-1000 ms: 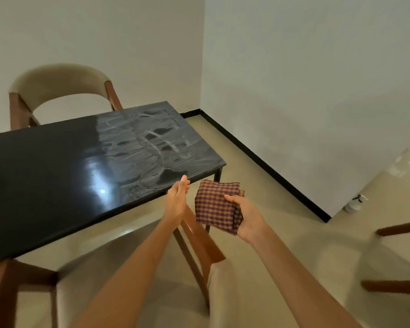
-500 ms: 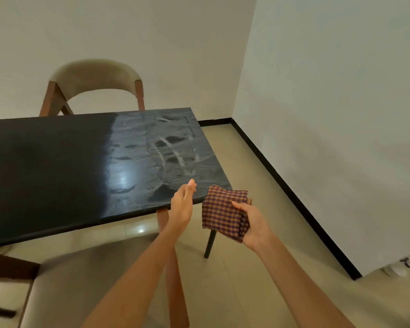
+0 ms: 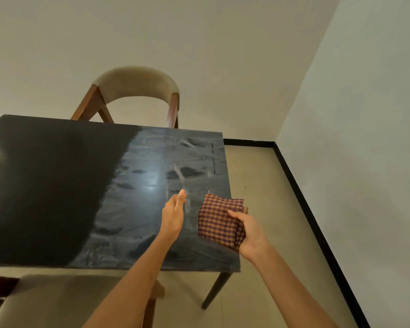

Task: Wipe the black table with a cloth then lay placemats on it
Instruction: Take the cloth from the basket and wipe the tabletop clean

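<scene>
The black table [image 3: 57, 185] fills the left and middle of the head view; its right half is dull with grey smears, its left half is dark and glossy. My right hand [image 3: 251, 230] grips a folded red-and-tan checked cloth [image 3: 219, 221] above the table's near right corner. My left hand [image 3: 174, 215] hovers just left of the cloth, fingers straight and together, holding nothing. No placemats are in view.
A wooden chair with a beige curved back [image 3: 135, 91] stands behind the table's far edge. Another beige chair seat [image 3: 57, 301] sits below the near edge. A white wall with black skirting [image 3: 317, 233] runs along the right, leaving a strip of tan floor.
The view has swung left and forward, so the table now lies square in front. Both hands have moved from beyond the table's corner to above its near right part.
</scene>
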The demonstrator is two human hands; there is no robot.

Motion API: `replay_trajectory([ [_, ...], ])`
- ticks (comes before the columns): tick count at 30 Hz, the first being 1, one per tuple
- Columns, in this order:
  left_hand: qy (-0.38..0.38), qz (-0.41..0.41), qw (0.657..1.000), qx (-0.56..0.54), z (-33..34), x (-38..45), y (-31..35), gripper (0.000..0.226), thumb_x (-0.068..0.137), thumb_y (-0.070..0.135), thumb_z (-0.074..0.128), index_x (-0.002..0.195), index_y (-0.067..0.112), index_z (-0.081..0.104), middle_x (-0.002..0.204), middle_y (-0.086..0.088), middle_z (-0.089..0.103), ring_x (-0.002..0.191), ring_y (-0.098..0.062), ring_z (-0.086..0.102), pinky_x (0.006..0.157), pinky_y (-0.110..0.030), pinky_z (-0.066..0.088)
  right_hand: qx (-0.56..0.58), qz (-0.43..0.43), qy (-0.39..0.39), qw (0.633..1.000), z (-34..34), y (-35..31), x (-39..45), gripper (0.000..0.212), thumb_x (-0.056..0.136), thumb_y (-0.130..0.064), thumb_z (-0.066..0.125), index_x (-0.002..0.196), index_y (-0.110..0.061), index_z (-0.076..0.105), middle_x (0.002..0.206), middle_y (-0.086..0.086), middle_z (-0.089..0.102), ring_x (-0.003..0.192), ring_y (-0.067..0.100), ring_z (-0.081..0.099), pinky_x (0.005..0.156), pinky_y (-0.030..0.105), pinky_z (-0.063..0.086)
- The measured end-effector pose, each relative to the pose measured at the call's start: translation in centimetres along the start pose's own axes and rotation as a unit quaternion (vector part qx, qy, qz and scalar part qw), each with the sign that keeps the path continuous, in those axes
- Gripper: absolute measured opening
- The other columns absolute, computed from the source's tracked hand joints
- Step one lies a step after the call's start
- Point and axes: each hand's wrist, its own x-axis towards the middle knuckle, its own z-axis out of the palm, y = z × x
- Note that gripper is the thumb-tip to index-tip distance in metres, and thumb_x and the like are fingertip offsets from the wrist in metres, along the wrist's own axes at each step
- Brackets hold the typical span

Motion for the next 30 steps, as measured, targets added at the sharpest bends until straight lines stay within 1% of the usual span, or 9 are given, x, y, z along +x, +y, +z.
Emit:
replay_trajectory([
  [2,0.020,-0.006,1.000,-0.004,1.4,2.0,0.8,0.044,0.100,0.044,0.036,0.114,0.011,0.062,0.110,0.001,0.058,0.105,-0.011,0.052,0.094,-0.028,0.037,-0.006,0.006,-0.012,1.000,-0.2,-2.4,2.0,0.025,0.086,-0.013,0.064,0.109,-0.005,0.068,0.099,0.016,0.074,0.095,0.035,0.069,0.084,0.048,0.055],
  [4,0.041,-0.005,0.999,-0.001,2.9,4.1,1.5,0.042,0.100,0.042,0.036,0.114,0.011,0.061,0.110,0.002,0.057,0.104,-0.010,0.052,0.093,-0.025,0.036,-0.018,0.019,-0.026,0.999,-0.3,-4.9,4.3,0.022,0.086,-0.013,0.064,0.106,-0.005,0.068,0.098,0.016,0.074,0.094,0.035,0.069,0.085,0.049,0.056],
  [8,0.104,-0.007,0.994,0.013,5.8,9.4,2.0,0.030,0.099,0.042,0.039,0.086,0.017,0.048,0.084,0.004,0.048,0.072,-0.002,0.042,0.067,-0.018,0.036,-0.057,0.032,-0.057,0.996,0.0,-10.2,10.0,0.023,0.086,-0.014,0.065,0.107,-0.006,0.068,0.098,0.016,0.074,0.096,0.036,0.069,0.091,0.053,0.053],
  [12,0.218,0.001,0.976,0.027,8.4,13.8,1.6,0.039,0.099,0.038,0.042,0.071,0.010,0.044,0.071,-0.005,0.041,0.066,-0.013,0.039,0.066,-0.033,0.037,-0.110,0.055,-0.113,0.986,0.7,-15.1,15.6,0.023,0.087,-0.014,0.064,0.109,-0.007,0.068,0.101,0.016,0.074,0.098,0.037,0.068,0.091,0.053,0.053],
  [14,0.249,0.000,0.967,0.043,9.5,15.6,1.1,0.036,0.098,0.038,0.043,0.077,0.010,0.053,0.075,-0.005,0.049,0.072,-0.017,0.046,0.071,-0.035,0.041,-0.144,0.063,-0.137,0.978,1.3,-17.1,18.2,0.024,0.087,-0.015,0.064,0.110,-0.008,0.067,0.101,0.015,0.074,0.098,0.037,0.068,0.088,0.052,0.054],
  [17,0.286,-0.013,0.950,0.125,9.9,18.2,0.2,0.046,0.096,0.046,0.040,0.105,0.008,0.065,0.099,-0.004,0.064,0.101,-0.024,0.057,0.094,-0.042,0.045,-0.174,0.078,-0.170,0.967,3.1,-19.4,21.9,0.024,0.087,-0.015,0.065,0.110,-0.007,0.067,0.102,0.015,0.074,0.100,0.036,0.068,0.089,0.051,0.053],
  [22,0.387,-0.063,0.876,0.282,9.1,21.2,-0.5,0.046,0.097,0.037,0.047,0.133,0.008,0.052,0.139,-0.012,0.049,0.135,-0.029,0.033,0.111,-0.041,0.026,-0.240,0.112,-0.238,0.934,7.9,-20.4,27.7,0.028,0.088,-0.015,0.065,0.113,-0.006,0.066,0.106,0.015,0.073,0.102,0.036,0.067,0.091,0.051,0.052],
  [26,0.429,-0.116,0.842,0.307,7.6,25.1,-1.4,0.044,0.099,0.035,0.043,0.139,0.018,0.046,0.148,-0.010,0.039,0.143,-0.028,0.019,0.116,-0.042,0.019,-0.287,0.132,-0.281,0.906,12.9,-20.8,32.2,0.028,0.089,-0.015,0.064,0.116,-0.007,0.066,0.106,0.013,0.073,0.102,0.034,0.067,0.095,0.052,0.050],
  [30,0.459,-0.143,0.812,0.330,6.3,29.8,-2.4,0.044,0.099,0.034,0.042,0.140,0.017,0.045,0.149,-0.012,0.037,0.144,-0.029,0.017,0.117,-0.043,0.017,-0.342,0.140,-0.348,0.862,17.6,-21.5,37.0,0.029,0.092,-0.015,0.061,0.121,-0.010,0.063,0.111,0.012,0.072,0.106,0.032,0.066,0.099,0.051,0.048],
])
